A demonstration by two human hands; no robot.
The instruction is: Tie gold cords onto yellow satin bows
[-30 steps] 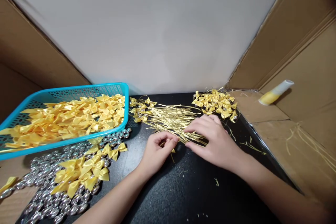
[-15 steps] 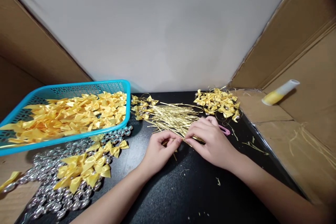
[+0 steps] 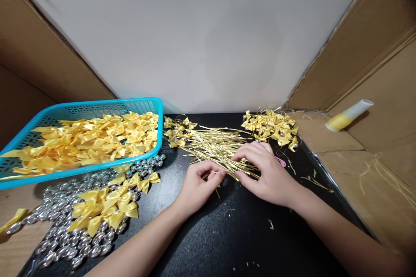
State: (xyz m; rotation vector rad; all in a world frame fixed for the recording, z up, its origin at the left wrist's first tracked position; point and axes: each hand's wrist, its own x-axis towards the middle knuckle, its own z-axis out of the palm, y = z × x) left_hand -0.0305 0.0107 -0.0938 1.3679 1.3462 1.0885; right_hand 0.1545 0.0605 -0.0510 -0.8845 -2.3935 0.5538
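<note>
My left hand (image 3: 204, 184) is closed in a pinch, thumb against forefinger, on a thin gold twist tie (image 3: 218, 191); most of it is hidden by the fingers. My right hand (image 3: 263, 173) has thumb and fingers apart and holds nothing I can see. It hovers at the right side of a loose pile of gold twist ties (image 3: 216, 143), its fingertips over or touching the nearest strands. Behind that hand lies a pink loop-shaped handle (image 3: 281, 162), partly covered.
A blue basket (image 3: 160, 127) of yellow ribbon bows stands at left. Before it lie silver beads (image 3: 69, 242) with several loose bows (image 3: 113, 203) on top. Bows with gold ties (image 3: 271, 125) are heaped at back right. A cardboard wall (image 3: 386, 65) bears a white-and-yellow tube (image 3: 349, 115).
My right hand has moved slightly right, away from my left fingertips, and its thumb and fingers have spread apart. My left hand keeps its pinch in nearly the same place.
</note>
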